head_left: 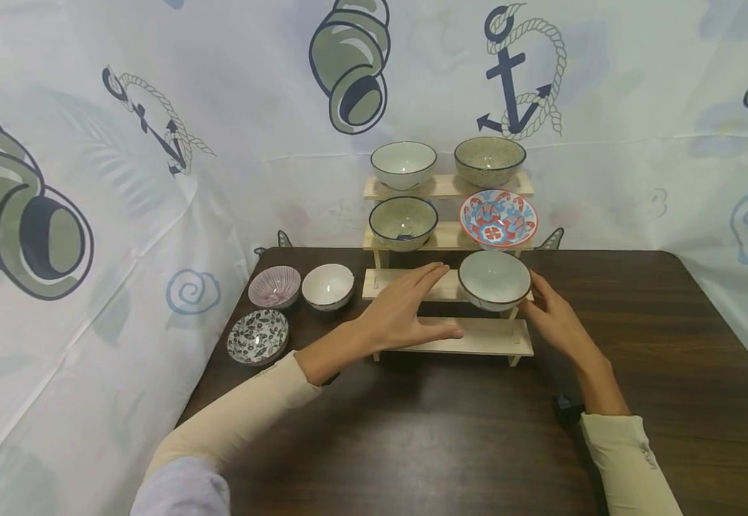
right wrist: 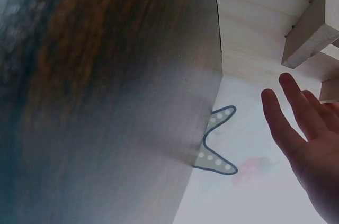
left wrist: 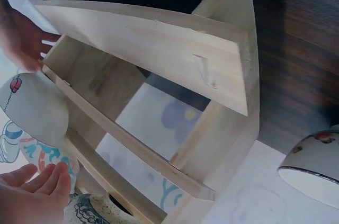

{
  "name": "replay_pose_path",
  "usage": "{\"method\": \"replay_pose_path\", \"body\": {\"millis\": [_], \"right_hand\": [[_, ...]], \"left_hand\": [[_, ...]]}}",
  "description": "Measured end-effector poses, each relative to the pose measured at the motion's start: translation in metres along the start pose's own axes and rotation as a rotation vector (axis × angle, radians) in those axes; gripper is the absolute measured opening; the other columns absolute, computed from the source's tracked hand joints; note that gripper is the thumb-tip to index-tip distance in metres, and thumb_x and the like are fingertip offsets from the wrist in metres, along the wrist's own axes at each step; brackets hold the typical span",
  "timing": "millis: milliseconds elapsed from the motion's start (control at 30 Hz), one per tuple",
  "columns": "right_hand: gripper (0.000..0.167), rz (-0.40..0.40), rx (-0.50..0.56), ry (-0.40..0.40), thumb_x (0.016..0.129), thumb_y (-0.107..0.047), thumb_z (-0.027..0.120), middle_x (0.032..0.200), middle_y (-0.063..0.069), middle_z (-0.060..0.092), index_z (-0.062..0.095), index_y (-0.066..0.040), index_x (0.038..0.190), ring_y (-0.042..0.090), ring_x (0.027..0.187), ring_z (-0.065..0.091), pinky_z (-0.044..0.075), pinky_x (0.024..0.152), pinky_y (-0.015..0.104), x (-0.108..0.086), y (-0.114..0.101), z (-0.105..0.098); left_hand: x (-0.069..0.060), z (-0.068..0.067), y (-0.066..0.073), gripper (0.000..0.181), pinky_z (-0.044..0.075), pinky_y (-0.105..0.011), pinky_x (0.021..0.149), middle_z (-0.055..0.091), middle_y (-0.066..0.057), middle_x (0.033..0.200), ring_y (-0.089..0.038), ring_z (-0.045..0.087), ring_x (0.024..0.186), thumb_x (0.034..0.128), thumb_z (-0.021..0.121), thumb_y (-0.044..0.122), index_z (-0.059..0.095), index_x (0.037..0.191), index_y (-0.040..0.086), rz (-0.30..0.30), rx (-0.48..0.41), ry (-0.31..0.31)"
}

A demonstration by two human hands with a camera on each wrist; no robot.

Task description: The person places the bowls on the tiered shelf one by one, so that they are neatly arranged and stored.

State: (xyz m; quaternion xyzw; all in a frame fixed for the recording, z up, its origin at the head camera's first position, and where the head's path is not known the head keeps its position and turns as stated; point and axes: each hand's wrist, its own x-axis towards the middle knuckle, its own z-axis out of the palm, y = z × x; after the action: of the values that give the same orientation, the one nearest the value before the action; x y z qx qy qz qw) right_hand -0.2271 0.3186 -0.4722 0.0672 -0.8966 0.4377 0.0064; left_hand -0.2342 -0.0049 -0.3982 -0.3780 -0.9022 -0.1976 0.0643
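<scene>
1. Pale bowl (head_left: 494,281): at the right end of the rack's (head_left: 477,337) third shelf down, mouth upward; clock directions below take it as centre in the head view.
2. Right hand (head_left: 556,319): at four o'clock, fingers open and reaching up to three o'clock, just beside the bowl's wall; whether they touch it I cannot tell.
3. Left hand (head_left: 403,312): at eight o'clock, fingers extended, thumb spread apart, holding nothing; a gap separates fingertips from bowl.
4. The bowl thus lies between the two hands, nearer the right fingers.
5. Red-blue bowl (head_left: 498,218): at twelve o'clock, one shelf higher; green bowl (head_left: 403,226) at ten.
6. Well apart, around nine o'clock on the table (head_left: 413,444): white bowl (head_left: 327,287), striped bowl (head_left: 274,287) and leafy bowl (head_left: 258,337).
</scene>
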Motion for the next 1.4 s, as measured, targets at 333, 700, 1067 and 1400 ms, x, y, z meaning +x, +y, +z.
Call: {"method": "replay_pose_path", "body": {"millis": [333, 700, 1067, 1400], "right_hand": [[0.077, -0.006, 0.001, -0.002, 0.108, -0.046, 0.049, 0.166, 0.028, 0.03, 0.013, -0.013, 0.168, 0.055, 0.139, 0.048, 0.04, 0.109, 0.073, -0.001, -0.001, -0.001], [0.078, -0.011, 0.004, 0.006, 0.107, -0.048, 0.048, 0.165, 0.028, 0.031, 0.013, -0.013, 0.167, 0.055, 0.14, 0.047, 0.039, 0.109, 0.073, -0.001, 0.001, 0.001], [0.078, -0.007, 0.016, -0.011, 0.107, -0.05, 0.048, 0.166, 0.026, 0.029, 0.011, -0.017, 0.168, 0.055, 0.142, 0.044, 0.037, 0.109, 0.075, -0.002, 0.001, 0.0], [0.079, 0.007, 0.011, -0.016, 0.107, -0.051, 0.048, 0.167, 0.026, 0.028, 0.01, -0.018, 0.168, 0.055, 0.142, 0.044, 0.037, 0.109, 0.076, -0.002, 0.001, 0.0]], "left_hand": [[-0.012, -0.004, -0.009, 0.1, 0.025, -0.041, 0.13, 0.045, -0.005, 0.162, -0.025, 0.038, 0.154, 0.0838, 0.071, 0.071, 0.039, 0.16, 0.015, 0.022, 0.036, 0.029], [-0.028, -0.009, -0.021, 0.093, 0.039, -0.048, 0.121, 0.05, -0.003, 0.157, -0.025, 0.044, 0.148, 0.0847, 0.073, 0.067, 0.045, 0.156, 0.016, 0.019, -0.012, 0.085], [-0.04, -0.018, -0.029, 0.087, 0.045, -0.047, 0.116, 0.05, -0.004, 0.157, -0.025, 0.048, 0.146, 0.0857, 0.075, 0.063, 0.049, 0.154, 0.016, -0.014, -0.001, 0.095], [-0.049, -0.02, -0.038, 0.087, 0.04, -0.049, 0.12, 0.047, -0.001, 0.16, -0.025, 0.045, 0.149, 0.0877, 0.073, 0.063, 0.044, 0.157, 0.02, -0.059, -0.019, 0.085]]}}
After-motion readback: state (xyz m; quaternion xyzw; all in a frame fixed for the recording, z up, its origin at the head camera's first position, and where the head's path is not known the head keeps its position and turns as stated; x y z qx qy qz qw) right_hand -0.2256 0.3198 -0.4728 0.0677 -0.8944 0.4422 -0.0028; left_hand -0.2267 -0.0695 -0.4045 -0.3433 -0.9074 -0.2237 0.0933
